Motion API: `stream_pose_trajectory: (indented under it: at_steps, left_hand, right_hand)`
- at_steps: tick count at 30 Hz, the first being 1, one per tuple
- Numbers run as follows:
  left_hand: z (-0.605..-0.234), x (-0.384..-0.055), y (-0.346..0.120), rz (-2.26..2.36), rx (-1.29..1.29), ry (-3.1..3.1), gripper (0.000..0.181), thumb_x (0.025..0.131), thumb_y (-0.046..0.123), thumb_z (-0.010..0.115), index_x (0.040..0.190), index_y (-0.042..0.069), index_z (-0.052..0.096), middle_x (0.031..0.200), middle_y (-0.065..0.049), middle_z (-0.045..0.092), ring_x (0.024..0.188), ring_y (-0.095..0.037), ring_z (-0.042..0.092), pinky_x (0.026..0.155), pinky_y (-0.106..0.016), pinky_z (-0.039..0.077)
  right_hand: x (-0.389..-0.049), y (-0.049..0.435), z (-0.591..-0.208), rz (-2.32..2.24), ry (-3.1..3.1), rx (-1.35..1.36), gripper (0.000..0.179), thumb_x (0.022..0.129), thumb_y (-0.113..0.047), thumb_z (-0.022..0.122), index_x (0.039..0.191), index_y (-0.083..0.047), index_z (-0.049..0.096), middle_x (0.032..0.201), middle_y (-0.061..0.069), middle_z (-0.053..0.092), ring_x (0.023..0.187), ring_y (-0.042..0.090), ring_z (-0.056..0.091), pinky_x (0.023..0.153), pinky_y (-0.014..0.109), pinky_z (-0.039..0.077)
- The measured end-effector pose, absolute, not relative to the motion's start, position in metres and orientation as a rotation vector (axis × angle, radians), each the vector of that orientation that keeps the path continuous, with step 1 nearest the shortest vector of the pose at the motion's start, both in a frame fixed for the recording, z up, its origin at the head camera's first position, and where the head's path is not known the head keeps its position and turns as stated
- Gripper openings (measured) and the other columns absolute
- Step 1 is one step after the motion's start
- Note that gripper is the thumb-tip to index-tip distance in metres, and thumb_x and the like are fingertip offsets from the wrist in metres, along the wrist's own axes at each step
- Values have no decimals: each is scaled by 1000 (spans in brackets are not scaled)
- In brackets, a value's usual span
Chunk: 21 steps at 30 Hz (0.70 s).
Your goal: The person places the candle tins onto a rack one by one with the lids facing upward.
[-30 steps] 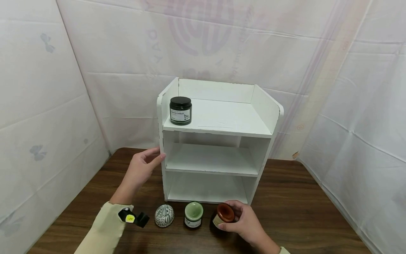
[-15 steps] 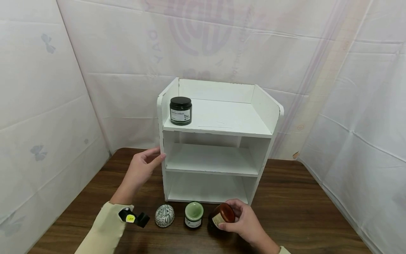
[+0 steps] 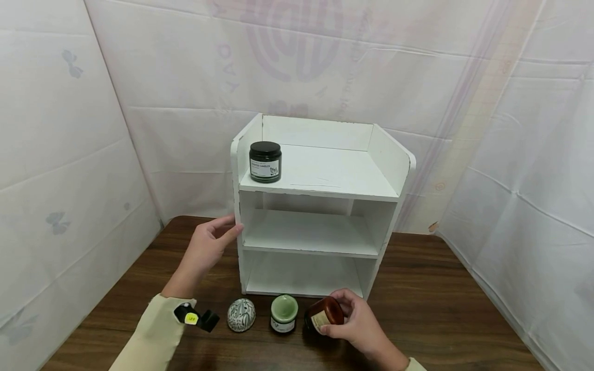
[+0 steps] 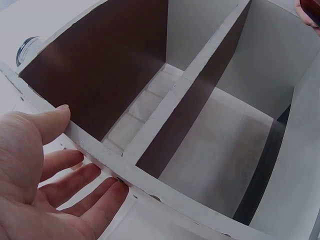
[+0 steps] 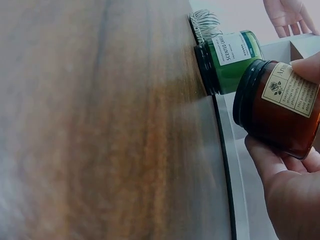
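While the white shelf unit is filling the centre of the head view, a black-lidded candle jar is standing at the left end of its top board. At lower centre, a round leaf-patterned container and an upturned green candle jar are sitting in a row before the unit, the latter just left of the held jar. Creased printed sheeting is hanging behind. The table is showing dark wood grain; the unit's painted edges are showing chips. The amber candle jar is tilting right of lower centre, its translucent glass looking red-brown, its black lid facing downward, its cream label bearing a rose and print. Lid contact with the table: cannot tell. The right hand is gripping this jar, thumb against the label, fingers curving round. The left hand is touching the unit's left side, thumb and loosely extended fingers spreading apart.
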<state>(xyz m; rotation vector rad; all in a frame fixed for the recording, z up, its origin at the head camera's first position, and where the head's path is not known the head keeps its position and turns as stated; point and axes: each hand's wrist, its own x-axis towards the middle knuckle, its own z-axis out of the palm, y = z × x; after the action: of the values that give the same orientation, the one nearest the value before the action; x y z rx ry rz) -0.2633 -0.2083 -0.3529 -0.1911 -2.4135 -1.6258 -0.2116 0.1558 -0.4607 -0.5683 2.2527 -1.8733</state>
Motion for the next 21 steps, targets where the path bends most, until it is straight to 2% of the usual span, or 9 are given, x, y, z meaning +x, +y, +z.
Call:
stream_pose_trajectory:
  at_steps: [9, 21]
  left_hand:
    - [-353, -262, -208, -1611, -194, -2415, 64, 99, 49, 65, 146, 7, 56, 145, -14, 60, 132, -32, 55, 108, -51, 45]
    - [-351, -261, -208, -1623, -183, -2425, 65, 99, 51, 65, 146, 8, 56, 147, -15, 59, 135, -33, 53, 110, -54, 43]
  right_hand:
    - [-213, 161, -455, -1813, 2367, -614, 58, 75, -8, 89, 124, 6, 62, 113, 19, 71, 94, 11, 70, 82, 24, 56]
    - [-214, 163, -449, -1847, 2343, -645, 57, 74, -7, 90, 122, 8, 62, 113, 22, 70, 97, 12, 71, 84, 23, 58]
